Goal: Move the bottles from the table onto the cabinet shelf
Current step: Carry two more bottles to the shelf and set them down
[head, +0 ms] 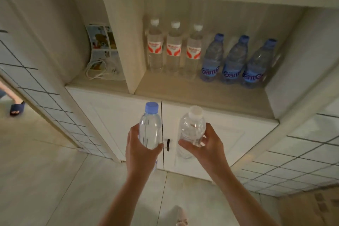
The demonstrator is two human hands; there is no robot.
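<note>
My left hand (141, 150) grips a clear bottle with a blue cap (150, 126), held upright in front of the cabinet doors. My right hand (205, 145) grips a clear bottle with a white cap (192, 128), also upright, beside the first. Both bottles are below the front edge of the cabinet shelf (192, 91). At the back of that shelf stand three white-capped bottles with red labels (174, 49) on the left and three blue-capped bottles with blue labels (236, 60) on the right. The table is not in view.
Two white cabinet doors (117, 121) with a dark handle (168, 145) are below the shelf. A side ledge at left holds a picture card (101, 38) and a white cable (97, 71). Another person's sandalled foot (17, 109) shows at far left. Tiled walls flank the cabinet.
</note>
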